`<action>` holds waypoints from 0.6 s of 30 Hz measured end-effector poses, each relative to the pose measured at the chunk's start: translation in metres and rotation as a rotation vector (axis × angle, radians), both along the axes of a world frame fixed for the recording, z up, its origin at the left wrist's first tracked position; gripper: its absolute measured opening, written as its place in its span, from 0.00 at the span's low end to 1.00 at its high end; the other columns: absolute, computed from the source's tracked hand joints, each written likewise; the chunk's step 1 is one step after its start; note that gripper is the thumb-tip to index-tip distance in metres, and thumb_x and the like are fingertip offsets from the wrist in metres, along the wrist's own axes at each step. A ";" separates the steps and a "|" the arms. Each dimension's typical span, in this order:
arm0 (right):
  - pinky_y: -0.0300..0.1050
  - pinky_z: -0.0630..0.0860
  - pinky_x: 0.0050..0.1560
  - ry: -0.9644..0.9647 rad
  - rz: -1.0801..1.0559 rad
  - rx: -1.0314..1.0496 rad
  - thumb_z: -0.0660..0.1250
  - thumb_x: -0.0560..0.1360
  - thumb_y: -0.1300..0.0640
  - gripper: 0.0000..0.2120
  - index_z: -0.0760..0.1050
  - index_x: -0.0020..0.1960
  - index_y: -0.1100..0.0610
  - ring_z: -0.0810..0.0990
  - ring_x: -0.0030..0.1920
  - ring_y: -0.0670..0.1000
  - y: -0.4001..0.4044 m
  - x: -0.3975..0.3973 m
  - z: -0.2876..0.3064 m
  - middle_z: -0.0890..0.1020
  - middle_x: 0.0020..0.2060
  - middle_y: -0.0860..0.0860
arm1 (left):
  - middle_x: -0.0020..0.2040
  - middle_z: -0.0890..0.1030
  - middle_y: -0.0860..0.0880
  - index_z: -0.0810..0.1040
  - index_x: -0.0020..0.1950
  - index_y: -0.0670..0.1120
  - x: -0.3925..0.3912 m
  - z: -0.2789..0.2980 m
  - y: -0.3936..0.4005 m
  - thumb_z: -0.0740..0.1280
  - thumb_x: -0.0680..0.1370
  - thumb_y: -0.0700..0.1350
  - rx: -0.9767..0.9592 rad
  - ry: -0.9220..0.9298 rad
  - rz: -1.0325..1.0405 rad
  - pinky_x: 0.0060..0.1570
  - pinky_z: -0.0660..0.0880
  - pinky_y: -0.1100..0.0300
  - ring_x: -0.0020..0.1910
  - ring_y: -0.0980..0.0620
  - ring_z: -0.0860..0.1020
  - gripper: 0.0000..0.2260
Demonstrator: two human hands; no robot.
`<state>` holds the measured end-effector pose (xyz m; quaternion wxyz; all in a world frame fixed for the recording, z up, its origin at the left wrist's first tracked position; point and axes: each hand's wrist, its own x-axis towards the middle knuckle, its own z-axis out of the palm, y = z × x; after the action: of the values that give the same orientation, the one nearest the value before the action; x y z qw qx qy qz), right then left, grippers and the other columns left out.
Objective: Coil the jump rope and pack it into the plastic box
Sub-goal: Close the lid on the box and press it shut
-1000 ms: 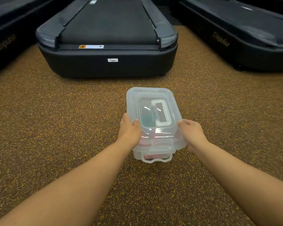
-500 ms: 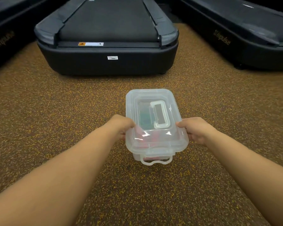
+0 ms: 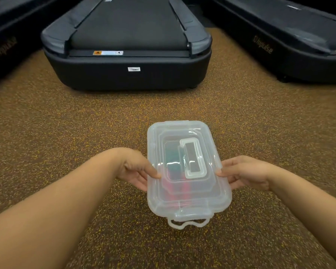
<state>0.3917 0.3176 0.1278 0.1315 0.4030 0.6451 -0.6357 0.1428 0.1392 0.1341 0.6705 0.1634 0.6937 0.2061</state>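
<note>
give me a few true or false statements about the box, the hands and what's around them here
1. The lid sits on the plastic box. True.
2. Only the left hand touches the box. False: the right hand holds its other side too.
3. Pink and green contents show through the lid. True.
4. The box sits on a treadmill. False: it is over the speckled floor, nearer than the treadmill.
5. The latch loop at the near end is red. False: it is clear plastic.

Speckled brown rubber floor (image 3: 66,133), black treadmill (image 3: 126,55) ahead, another treadmill (image 3: 279,41) at right
</note>
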 end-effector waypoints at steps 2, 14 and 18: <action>0.58 0.75 0.62 0.031 0.053 -0.024 0.70 0.73 0.59 0.18 0.77 0.62 0.60 0.81 0.58 0.60 0.005 0.002 -0.001 0.83 0.56 0.58 | 0.65 0.77 0.37 0.70 0.69 0.38 -0.008 -0.004 0.004 0.75 0.70 0.41 0.015 0.016 -0.041 0.63 0.74 0.47 0.60 0.41 0.78 0.30; 0.57 0.67 0.68 0.154 -0.314 0.325 0.57 0.76 0.39 0.26 0.72 0.68 0.54 0.75 0.63 0.56 0.041 -0.103 -0.015 0.77 0.65 0.51 | 0.68 0.71 0.42 0.71 0.68 0.44 -0.002 -0.023 0.090 0.51 0.82 0.49 0.361 1.127 0.071 0.67 0.65 0.49 0.66 0.42 0.70 0.19; 0.51 0.69 0.63 0.078 -0.314 0.344 0.57 0.76 0.37 0.30 0.71 0.68 0.58 0.75 0.63 0.60 0.054 -0.123 -0.022 0.76 0.64 0.54 | 0.60 0.75 0.41 0.76 0.59 0.42 -0.005 -0.028 0.106 0.48 0.83 0.51 0.319 1.180 0.007 0.58 0.70 0.47 0.58 0.40 0.74 0.20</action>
<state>0.2687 0.3717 0.1063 -0.0644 0.4900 0.6780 -0.5441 0.1379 0.2454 0.1063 0.1396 0.3459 0.9093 0.1844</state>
